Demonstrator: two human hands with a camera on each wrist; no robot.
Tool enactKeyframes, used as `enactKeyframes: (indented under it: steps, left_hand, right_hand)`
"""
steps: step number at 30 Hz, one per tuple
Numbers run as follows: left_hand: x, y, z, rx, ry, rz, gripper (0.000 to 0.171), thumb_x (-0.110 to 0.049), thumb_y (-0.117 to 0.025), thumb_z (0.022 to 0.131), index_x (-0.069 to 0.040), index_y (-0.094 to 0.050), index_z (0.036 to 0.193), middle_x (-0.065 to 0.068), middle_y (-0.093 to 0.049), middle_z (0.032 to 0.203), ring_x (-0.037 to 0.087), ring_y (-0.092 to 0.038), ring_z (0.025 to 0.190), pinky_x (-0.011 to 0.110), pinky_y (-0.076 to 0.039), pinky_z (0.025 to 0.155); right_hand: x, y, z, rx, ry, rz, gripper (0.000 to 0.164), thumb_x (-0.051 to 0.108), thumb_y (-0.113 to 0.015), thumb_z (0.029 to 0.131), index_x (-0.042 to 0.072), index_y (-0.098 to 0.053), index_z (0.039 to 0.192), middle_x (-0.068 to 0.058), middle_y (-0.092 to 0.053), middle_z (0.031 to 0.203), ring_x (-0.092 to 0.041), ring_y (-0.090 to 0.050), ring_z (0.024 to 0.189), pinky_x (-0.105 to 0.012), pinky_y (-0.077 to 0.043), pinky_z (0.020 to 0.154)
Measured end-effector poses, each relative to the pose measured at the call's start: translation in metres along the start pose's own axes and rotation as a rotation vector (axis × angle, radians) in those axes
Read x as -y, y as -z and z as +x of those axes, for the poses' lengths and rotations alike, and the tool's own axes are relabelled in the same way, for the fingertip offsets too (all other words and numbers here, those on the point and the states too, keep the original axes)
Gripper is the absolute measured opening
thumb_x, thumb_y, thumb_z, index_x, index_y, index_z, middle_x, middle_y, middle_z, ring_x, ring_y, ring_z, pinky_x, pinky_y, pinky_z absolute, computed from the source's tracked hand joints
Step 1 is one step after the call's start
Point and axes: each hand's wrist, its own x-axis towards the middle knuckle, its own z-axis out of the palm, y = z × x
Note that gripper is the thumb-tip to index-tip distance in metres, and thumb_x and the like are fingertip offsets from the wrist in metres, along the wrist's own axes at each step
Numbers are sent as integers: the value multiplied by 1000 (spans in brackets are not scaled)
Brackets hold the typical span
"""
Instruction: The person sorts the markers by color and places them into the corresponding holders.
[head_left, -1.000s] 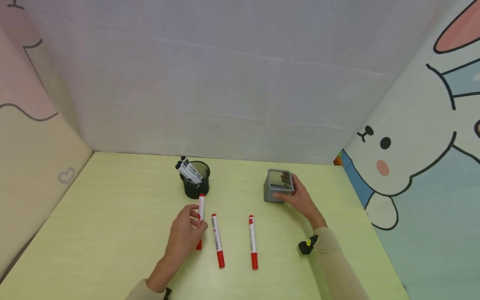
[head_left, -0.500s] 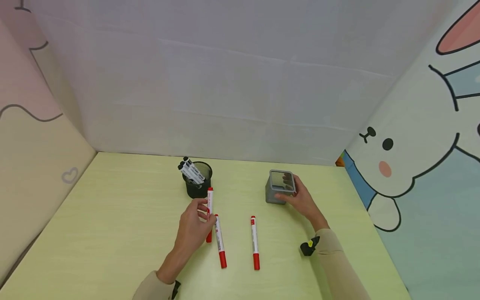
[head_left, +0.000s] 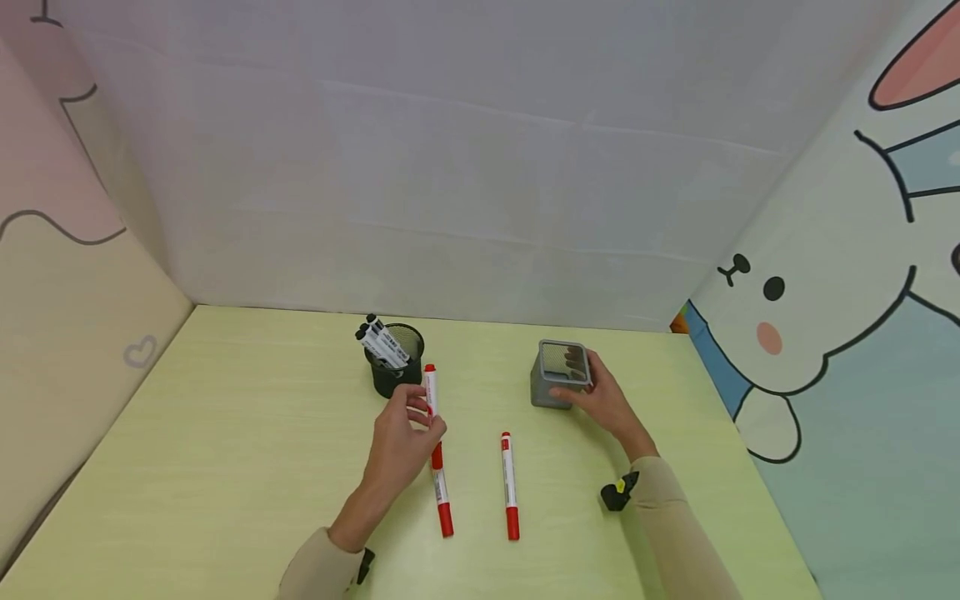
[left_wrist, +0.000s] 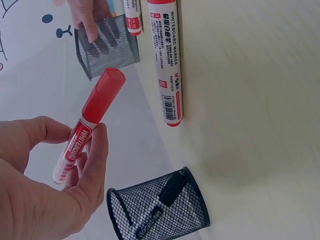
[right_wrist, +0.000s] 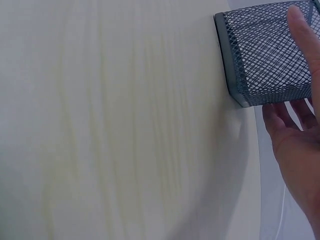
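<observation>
My left hand [head_left: 405, 437] pinches a whiteboard marker [left_wrist: 82, 132] with a white barrel and red cap between thumb and fingers, held above the table. In the head view this marker overlaps the upper part of a second red marker [head_left: 442, 508] lying on the table. My right hand [head_left: 603, 400] grips a square grey mesh pen holder [head_left: 546, 387] at its right side, thumb on the near face and fingers behind. The holder stands upright, and no pens show inside it. A third red marker [head_left: 510, 487] lies between the hands.
At the back left stands a round black mesh pen cup [head_left: 395, 383] with several black-capped markers [head_left: 384, 343] leaning in it. Behind the pale yellow table [head_left: 225, 450] rises a white backdrop [head_left: 480, 167]. Printed panels flank both sides.
My left hand has moved right and away from me with the marker, from in front of the black cup to over the second marker. The right hand stays on the grey holder.
</observation>
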Motion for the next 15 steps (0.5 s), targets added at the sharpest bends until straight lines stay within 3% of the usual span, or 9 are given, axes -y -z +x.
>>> enactKeyframes:
  steps: [3,15]
  left_hand:
    - [-3,-2,3,6,-7,-25,42,-3,-72,90,-1,-54,128,11,-62,109,23,-65,94,33,-63,78]
    - [-19,-14,13,28,-68,-69,42,-5,-72,91,-2,-54,129,10,-62,109,22,-66,95,33,-62,81]
  right_hand:
    - [1,0,0,1,3,10,82,3,-79,90,6,-32,156,-21,-46,149,-38,-42,141,-58,-30,119]
    - [-1,0,1,-3,-10,10,81,4,-79,89,5,-32,156,-21,-46,150,-38,-41,142,-56,-29,120]
